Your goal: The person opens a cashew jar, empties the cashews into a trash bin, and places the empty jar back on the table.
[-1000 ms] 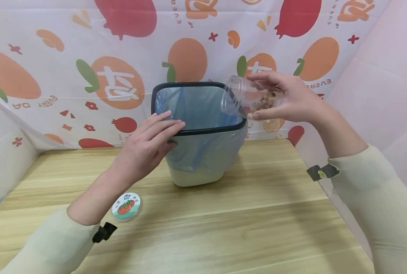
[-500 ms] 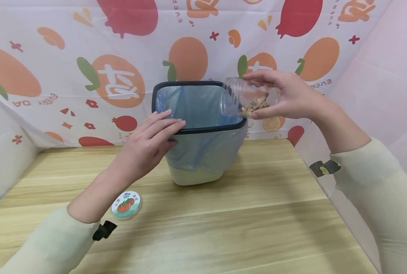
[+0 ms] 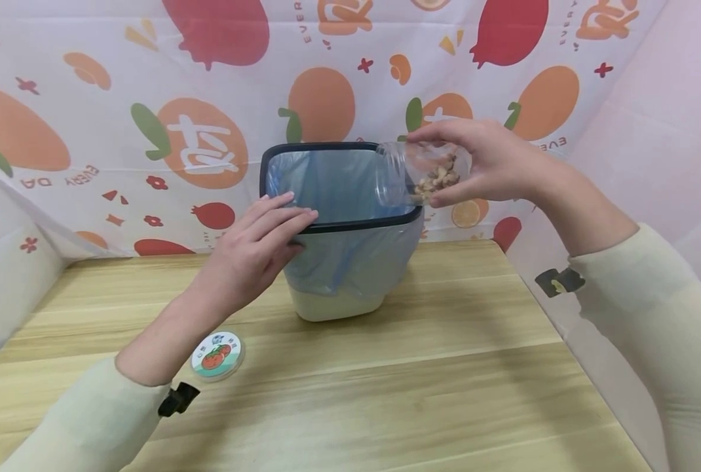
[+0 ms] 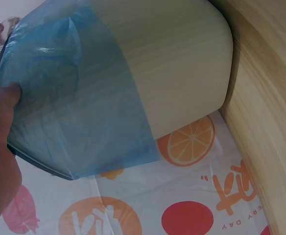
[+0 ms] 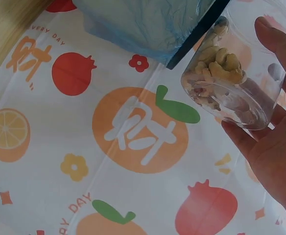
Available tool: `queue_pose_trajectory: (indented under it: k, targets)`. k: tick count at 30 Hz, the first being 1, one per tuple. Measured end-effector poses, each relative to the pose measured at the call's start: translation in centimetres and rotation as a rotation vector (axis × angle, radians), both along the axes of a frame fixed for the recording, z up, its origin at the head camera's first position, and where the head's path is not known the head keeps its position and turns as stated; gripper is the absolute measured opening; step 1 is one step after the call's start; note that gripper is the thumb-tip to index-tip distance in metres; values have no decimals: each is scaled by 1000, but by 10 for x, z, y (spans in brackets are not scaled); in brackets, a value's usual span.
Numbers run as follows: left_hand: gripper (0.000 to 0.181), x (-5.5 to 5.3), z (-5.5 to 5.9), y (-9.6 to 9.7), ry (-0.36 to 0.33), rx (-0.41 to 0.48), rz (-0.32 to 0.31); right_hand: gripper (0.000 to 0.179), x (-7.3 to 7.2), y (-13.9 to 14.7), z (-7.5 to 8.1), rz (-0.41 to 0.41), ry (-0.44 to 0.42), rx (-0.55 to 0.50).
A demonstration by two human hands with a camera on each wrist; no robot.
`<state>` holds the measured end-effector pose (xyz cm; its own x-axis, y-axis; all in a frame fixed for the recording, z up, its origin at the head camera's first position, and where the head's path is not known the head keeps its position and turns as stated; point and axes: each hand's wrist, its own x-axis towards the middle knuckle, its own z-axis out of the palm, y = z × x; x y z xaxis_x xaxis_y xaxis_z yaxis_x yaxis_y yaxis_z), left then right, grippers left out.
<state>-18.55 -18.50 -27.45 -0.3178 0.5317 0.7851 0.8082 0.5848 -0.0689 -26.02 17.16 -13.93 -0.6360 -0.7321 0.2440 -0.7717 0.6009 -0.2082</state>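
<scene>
My right hand (image 3: pixel 489 160) grips a clear plastic jar (image 3: pixel 393 172), tipped on its side with its mouth over the right rim of a trash can (image 3: pixel 333 308). Cashews and other nuts (image 5: pixel 221 63) lie along the jar's lower side. The can is cream, with a black rim frame and a blue bag (image 4: pixel 79 98) folded over its outside. My left hand (image 3: pixel 253 246) holds the can's front left rim, fingers laid over the edge and thumb against the outer wall.
A round lid (image 3: pixel 217 356) with a tomato picture lies on the wooden table (image 3: pixel 386 393), beside my left forearm. Fruit-print cloth (image 3: pixel 209 78) hangs right behind the can, and pale walls stand at both sides.
My right hand has moved slightly left with the jar, bringing its mouth further over the can. The nuts have shifted inside the jar. My left hand has stayed in place.
</scene>
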Motion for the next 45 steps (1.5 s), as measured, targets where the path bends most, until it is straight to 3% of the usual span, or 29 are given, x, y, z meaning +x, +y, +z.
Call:
queue_pose_trajectory:
  k: [31,45]
  targets:
    - [59,-2,-1,-1,18,5,-23,83,-2,-15,11,-17,93,154]
    - [58,1,-4,0,19,6,-9,81,0,-18,13,13,134,202]
